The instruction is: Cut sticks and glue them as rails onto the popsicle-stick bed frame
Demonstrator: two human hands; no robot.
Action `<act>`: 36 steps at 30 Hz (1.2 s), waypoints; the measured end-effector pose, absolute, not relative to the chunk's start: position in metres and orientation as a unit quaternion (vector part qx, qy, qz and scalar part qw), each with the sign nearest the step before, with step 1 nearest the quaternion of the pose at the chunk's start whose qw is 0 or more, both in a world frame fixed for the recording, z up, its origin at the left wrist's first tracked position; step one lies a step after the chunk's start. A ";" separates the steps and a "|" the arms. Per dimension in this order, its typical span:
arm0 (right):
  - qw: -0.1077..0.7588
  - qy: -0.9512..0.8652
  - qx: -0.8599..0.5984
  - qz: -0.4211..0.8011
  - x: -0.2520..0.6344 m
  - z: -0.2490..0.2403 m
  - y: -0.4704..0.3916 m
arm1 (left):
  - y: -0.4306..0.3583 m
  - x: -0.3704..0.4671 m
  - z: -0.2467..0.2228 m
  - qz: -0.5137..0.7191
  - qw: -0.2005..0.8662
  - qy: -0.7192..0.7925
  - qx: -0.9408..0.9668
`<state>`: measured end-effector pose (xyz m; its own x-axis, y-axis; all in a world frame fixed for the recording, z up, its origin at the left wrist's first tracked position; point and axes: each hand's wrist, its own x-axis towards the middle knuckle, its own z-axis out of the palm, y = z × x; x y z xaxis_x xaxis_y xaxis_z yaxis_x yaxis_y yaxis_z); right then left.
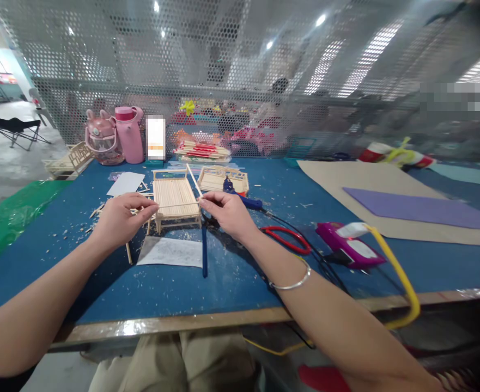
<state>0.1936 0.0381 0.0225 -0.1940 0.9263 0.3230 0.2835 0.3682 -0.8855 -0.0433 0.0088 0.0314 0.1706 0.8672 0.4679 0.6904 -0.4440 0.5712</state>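
Observation:
A small bed-like frame made of thin wooden sticks [175,193] stands on the blue table, between my two hands. My left hand [121,218] is closed at its left front corner, thumb and fingers pinching one end of a thin wooden stick [178,206]. This stick lies level across the front of the frame. At the other end, my right hand [227,213] is closed in a pinch by the right front corner. A paler stick [194,181] slants up from the right fingertips; whether they grip it as well is unclear. Behind the frame sits a second stick-built piece [223,178].
A blue glue gun [243,200] and red-handled tool [289,239] lie right of the frame. Below it are a grey-white sheet [170,252] and blue handle [204,253]. A magenta device [348,245] with a yellow cable lies farther right. Pink bottles [130,136] stand behind.

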 end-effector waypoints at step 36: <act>0.465 -0.712 -0.401 0.341 0.189 0.018 0.037 | 0.009 -0.039 0.033 0.392 0.125 0.534 0.738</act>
<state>0.1888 0.0370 0.0179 -0.2468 0.8878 0.3885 0.2535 0.4461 -0.8583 -0.0393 0.0086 0.0326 0.1213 0.8869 0.4457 0.6906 -0.3980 0.6039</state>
